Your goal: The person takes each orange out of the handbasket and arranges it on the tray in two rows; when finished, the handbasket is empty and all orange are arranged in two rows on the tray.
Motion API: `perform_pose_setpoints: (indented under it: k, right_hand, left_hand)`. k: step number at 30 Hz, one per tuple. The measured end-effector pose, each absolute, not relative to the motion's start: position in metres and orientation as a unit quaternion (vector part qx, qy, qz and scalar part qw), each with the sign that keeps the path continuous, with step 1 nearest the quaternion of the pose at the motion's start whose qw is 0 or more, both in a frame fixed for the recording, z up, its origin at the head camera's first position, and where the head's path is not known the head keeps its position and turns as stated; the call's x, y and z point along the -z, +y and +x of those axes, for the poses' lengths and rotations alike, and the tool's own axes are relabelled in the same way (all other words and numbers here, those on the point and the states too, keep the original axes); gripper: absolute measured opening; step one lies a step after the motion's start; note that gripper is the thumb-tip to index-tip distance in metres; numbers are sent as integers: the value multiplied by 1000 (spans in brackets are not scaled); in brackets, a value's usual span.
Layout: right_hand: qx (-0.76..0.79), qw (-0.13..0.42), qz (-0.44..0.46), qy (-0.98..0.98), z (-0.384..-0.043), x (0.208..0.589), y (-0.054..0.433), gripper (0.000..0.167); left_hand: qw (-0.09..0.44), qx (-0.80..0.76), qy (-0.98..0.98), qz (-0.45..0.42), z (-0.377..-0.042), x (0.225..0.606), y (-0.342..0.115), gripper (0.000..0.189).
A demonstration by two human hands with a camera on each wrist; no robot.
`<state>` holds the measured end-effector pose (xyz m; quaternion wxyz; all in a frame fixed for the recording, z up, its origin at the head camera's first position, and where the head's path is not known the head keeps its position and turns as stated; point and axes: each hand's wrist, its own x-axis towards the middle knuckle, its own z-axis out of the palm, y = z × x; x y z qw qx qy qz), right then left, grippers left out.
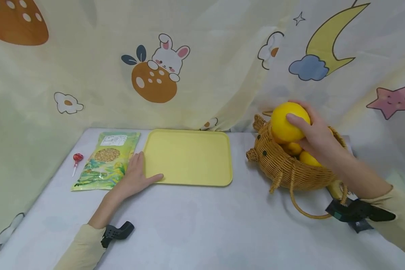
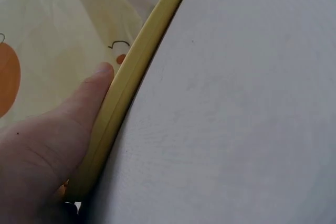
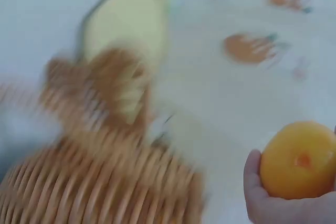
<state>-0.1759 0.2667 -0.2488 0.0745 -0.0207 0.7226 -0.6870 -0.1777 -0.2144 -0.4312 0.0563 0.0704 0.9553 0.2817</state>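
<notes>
Fingers of your right hand [image 1: 317,137] curl round a yellow fruit [image 1: 281,122] over the mouth of the wicker pig basket [image 1: 283,172], where more fruits [image 1: 308,158] lie. Your left hand [image 1: 136,178] rests with fingers extended and thumb spread, at the near left corner of the yellow tray [image 1: 189,157]; the thumb lies along its rim. Note the relation judged to matter most: the tray lies leftward of your right fingers, well apart from the held fruit, its long axis running left to right. The fruit, being round, shows no long axis. Your left hand is nearer the tray; only your right holds fruit.
</notes>
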Motion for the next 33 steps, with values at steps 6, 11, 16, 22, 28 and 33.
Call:
perform_pose_setpoints:
  k: [6, 11, 16, 22, 28, 33]
  right_hand:
    - [768, 84, -85, 629, -156, 250, 211, 48]
    - [786, 112, -77, 604, -147, 261, 171, 50]
    - [787, 137, -63, 598, -151, 279, 144, 50]
    - [767, 165, -64, 617, -160, 296, 119, 58]
    - [732, 199, -85, 646, -169, 307, 90, 74]
    - [692, 186, -78, 693, -188, 317, 62, 74]
  left_hand:
    - [43, -292, 952, 82, -179, 433, -217, 123]
    - [45, -292, 952, 78, -179, 434, -214, 123]
    - [37, -290, 953, 77, -178, 433, -214, 122]
    - [33, -282, 956, 79, -178, 433, -214, 122]
    - [34, -275, 958, 77, -178, 433, -214, 123]
    - [29, -283, 956, 76, -178, 433, -213, 124]
